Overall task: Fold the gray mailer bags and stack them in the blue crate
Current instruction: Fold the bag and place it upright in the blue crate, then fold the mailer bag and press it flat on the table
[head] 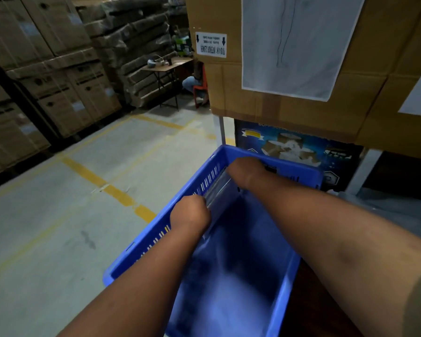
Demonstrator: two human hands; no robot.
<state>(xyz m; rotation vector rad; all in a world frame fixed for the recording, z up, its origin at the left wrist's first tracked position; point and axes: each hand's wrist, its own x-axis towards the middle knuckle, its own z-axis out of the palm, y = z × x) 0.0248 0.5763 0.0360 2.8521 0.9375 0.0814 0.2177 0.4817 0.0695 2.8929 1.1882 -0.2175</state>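
Floor (58,215): grey concrete, yellow painted lines crossing it.

Box stacks (46,69): brown cartons, strapped and wrapped, piled high along the left and far side.

Cardboard wall (265,108): large brown sheets at upper right, taped at the seams; a pale sheet (299,45) fixed to it, a small white label (211,44) with black arrows to its left.

Printed box (294,147): dark blue, pictured, under the cardboard, just behind the crate.

Crate (287,276): blue plastic, slotted left wall, standing at the floor's edge below the camera; interior blurred.

Folding table (167,66): far back, small items on top; beside it a seated person (192,82) on a red chair (202,87).

Mailer bag (219,190): grey, folded, inside the crate against its left wall, standing on edge between the two hands.

Left hand (190,214): inside the crate at the near end of the bag, fingers curled down out of sight; grip looks closed on the bag's edge.

Right hand (244,170): at the far end of the bag near the crate's far rim, fingers curled under and hidden; whether this grip actually clasps the bag cannot be told.
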